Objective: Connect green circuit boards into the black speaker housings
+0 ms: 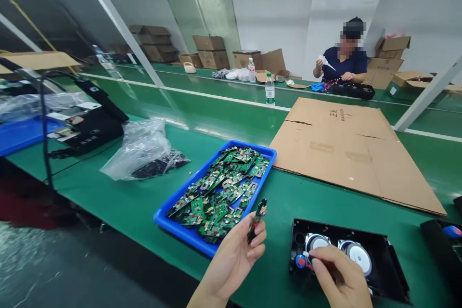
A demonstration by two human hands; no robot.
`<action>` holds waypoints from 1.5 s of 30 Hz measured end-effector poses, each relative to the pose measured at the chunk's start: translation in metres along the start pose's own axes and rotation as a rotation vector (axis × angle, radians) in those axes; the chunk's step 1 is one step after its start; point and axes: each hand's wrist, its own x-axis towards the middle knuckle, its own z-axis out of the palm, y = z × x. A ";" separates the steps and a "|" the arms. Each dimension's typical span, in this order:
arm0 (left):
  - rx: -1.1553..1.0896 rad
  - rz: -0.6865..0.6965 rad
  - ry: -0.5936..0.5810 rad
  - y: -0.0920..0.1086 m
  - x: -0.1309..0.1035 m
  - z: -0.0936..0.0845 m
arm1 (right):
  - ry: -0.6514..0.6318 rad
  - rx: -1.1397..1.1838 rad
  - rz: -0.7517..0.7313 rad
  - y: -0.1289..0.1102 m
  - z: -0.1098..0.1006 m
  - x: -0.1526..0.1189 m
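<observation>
Between the thumb and fingers of my left hand (240,255) is a small circuit board (257,221), held up on edge beside a blue tray (173,232). That tray holds a heap of green circuit boards (220,192). My right hand (341,274) pinches a white wire connector (306,254) over an open black speaker case (388,269). Red and other thin wires run from the connector near a blue cylindrical part (300,261). Two round silver speaker magnets (356,256) sit in the case, one partly covered by my right hand.
A flattened cardboard sheet (342,149) lies behind the case. A clear plastic bag (144,149) with dark parts is left of the tray. Another black case (442,245) stands at right. Across the bench, a person (344,60) handles a white bottle near a water bottle (270,90).
</observation>
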 end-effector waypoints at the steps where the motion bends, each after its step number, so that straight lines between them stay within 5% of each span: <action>1: -0.021 -0.048 -0.038 -0.004 -0.001 0.002 | -0.030 -0.024 -0.021 0.000 0.002 0.000; 4: -0.060 -0.147 -0.138 -0.014 -0.006 0.007 | -0.107 -0.103 -0.092 0.001 0.006 -0.001; 16: 0.003 -0.149 -0.184 -0.027 -0.011 0.013 | -0.160 -0.101 -0.116 0.000 0.008 -0.002; 25: 0.247 0.090 -0.148 -0.026 -0.017 0.003 | -0.089 -0.173 -0.150 -0.006 0.009 -0.001; 33: 0.515 0.489 0.103 -0.043 -0.030 0.020 | -0.024 -0.250 -0.286 -0.012 0.015 -0.004; 45: 0.578 0.343 0.114 -0.056 -0.030 0.014 | 0.113 -0.273 -0.327 -0.014 0.027 -0.005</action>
